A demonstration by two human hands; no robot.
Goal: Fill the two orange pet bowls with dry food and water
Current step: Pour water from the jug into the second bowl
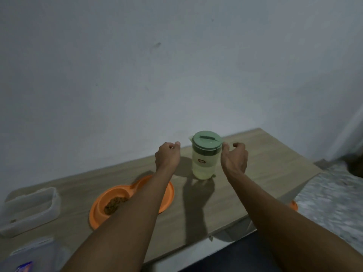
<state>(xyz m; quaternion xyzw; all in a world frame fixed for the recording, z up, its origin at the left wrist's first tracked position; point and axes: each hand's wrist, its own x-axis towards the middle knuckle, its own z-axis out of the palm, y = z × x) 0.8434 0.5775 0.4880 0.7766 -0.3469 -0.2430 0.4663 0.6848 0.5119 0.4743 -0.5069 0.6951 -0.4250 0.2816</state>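
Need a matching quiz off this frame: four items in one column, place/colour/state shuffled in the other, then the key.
Column 1
1. pitcher lid
2. orange bowl
3. clear container
4. right hand

Column 2
A. at the far left of the table
B. green
C. just right of the pitcher
D. holds dry food in its near compartment

Pairs: 1-B, 2-D, 3-A, 4-C

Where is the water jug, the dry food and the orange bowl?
water jug [203,165], head view, clear body below the lid.
dry food [115,205], head view, middle of the brown pile.
orange bowl [93,214], head view, its left rim.
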